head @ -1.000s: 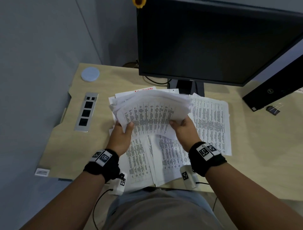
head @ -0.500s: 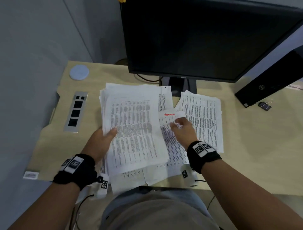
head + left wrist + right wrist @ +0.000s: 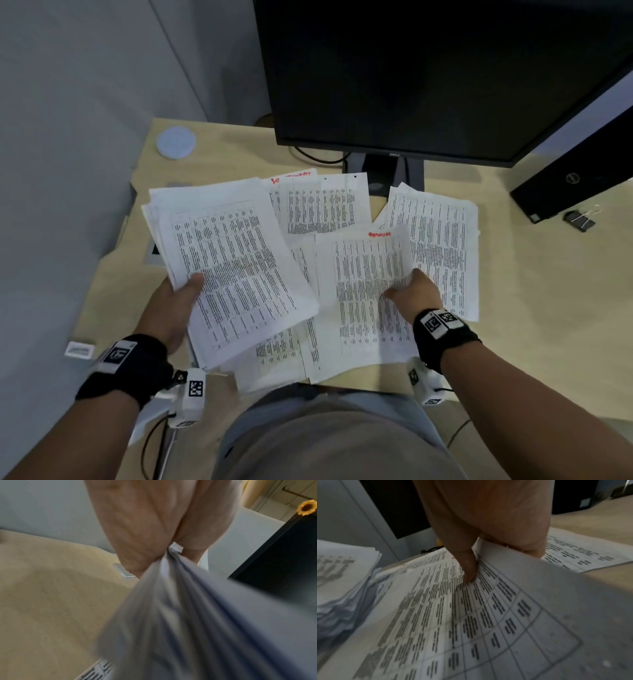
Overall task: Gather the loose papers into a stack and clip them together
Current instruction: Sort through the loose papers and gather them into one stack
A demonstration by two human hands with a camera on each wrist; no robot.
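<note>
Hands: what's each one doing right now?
Left hand: grips the paper stack.
Right hand: pinches a loose sheet.

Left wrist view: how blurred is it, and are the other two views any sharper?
Left wrist: the held stack is smeared, no print readable. Right wrist: the sheet shows sharp rows near the thumb, blurred at the near edge. Head: dim, table lines legible, text not.

I am holding a thick stack of papers (image 3: 236, 274), white sheets printed with tables, tilted at the left centre of the frame. I am pinching the right edge of a single sheet (image 3: 366, 294) with a red heading, at the centre. More loose sheets (image 3: 442, 246) are lying overlapped around it. A black binder clip (image 3: 579, 219) is sitting far right.
</note>
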